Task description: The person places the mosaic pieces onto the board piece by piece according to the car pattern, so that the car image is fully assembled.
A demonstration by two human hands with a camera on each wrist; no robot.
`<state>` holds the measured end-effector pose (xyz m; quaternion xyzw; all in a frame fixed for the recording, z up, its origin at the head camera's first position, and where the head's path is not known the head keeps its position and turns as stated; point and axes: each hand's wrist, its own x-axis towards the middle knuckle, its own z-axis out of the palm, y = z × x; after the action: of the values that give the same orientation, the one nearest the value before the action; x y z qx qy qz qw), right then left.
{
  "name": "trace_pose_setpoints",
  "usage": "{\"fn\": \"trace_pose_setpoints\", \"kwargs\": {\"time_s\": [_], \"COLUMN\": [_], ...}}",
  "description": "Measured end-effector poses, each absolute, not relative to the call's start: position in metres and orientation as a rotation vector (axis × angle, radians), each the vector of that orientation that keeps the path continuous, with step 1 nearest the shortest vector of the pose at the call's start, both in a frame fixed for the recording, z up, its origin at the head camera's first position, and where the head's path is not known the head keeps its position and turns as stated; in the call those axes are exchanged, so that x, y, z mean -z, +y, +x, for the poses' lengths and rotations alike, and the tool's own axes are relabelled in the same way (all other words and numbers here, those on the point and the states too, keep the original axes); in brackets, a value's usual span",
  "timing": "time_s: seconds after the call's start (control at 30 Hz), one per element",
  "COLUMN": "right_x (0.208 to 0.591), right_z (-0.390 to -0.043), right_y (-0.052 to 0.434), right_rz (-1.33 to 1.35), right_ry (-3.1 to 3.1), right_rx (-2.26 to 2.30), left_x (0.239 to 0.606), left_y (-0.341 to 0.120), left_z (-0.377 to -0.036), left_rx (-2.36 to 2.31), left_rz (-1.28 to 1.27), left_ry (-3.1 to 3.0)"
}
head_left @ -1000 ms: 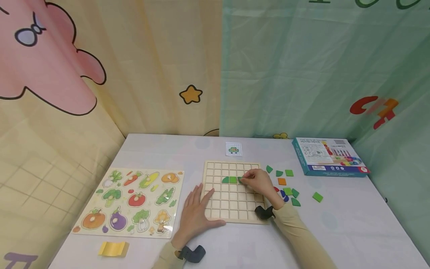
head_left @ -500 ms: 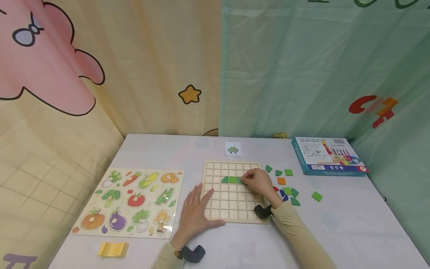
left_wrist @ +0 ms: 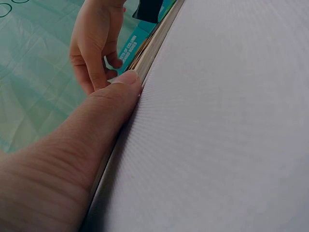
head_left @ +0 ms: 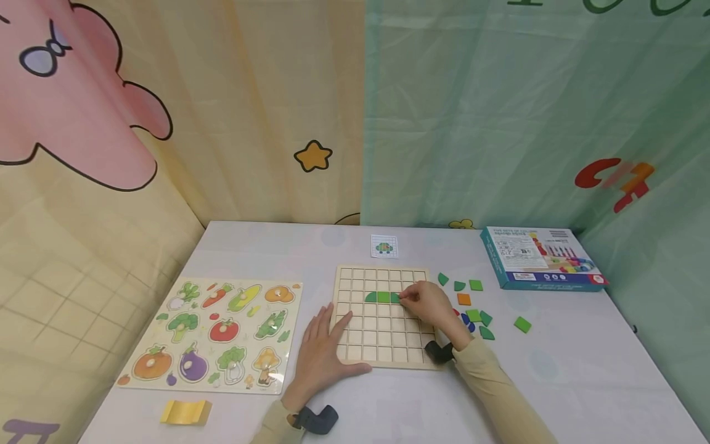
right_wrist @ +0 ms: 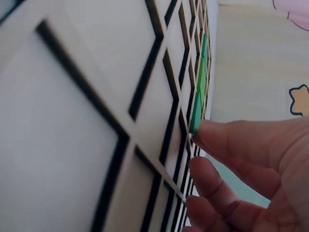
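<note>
the right hand [head_left: 429,303] pinches a green piece [head_left: 395,298] on the grid board [head_left: 383,345], beside two other green pieces [head_left: 378,296]. the left hand [head_left: 322,351] lies flat and relaxed on the board's left edge, grasping nothing.

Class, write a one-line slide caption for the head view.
Right hand sets a green piece into the wooden grid board while the left hand steadies its edge.

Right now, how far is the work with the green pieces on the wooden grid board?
Done: two green pieces lie side by side in the wooden grid board. In hand: the right hand pinches a third green piece beside them, while the left hand rests flat on the board's left edge. Left: most cells are empty, and loose coloured pieces wait on the table, right of the board.
</note>
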<state>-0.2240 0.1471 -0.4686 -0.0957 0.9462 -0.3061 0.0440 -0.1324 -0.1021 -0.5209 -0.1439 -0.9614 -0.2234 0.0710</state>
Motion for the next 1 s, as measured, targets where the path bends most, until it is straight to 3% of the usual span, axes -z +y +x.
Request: {"fn": "trace_pose_setpoints", "kwargs": {"time_s": [0.47,0.77,1.0], "right_x": [0.464,0.457,0.453], "right_z": [-0.199,-0.179,-0.189], "right_y": [0.197,0.241,0.259], "right_rz": [-0.400,-0.230,-0.179], "right_ry": [2.981,2.971,2.977], "right_rx": [1.099,1.054,1.010], "left_x": [0.522,0.522,0.521], "left_y": [-0.101,-0.101,-0.102], "left_z": [-0.132,-0.132,-0.133], "left_rx": [0.677,0.685,0.688], "left_rz": [-0.437,-0.443,-0.437], "left_ry": [-2.887,-2.896,-2.887]}}
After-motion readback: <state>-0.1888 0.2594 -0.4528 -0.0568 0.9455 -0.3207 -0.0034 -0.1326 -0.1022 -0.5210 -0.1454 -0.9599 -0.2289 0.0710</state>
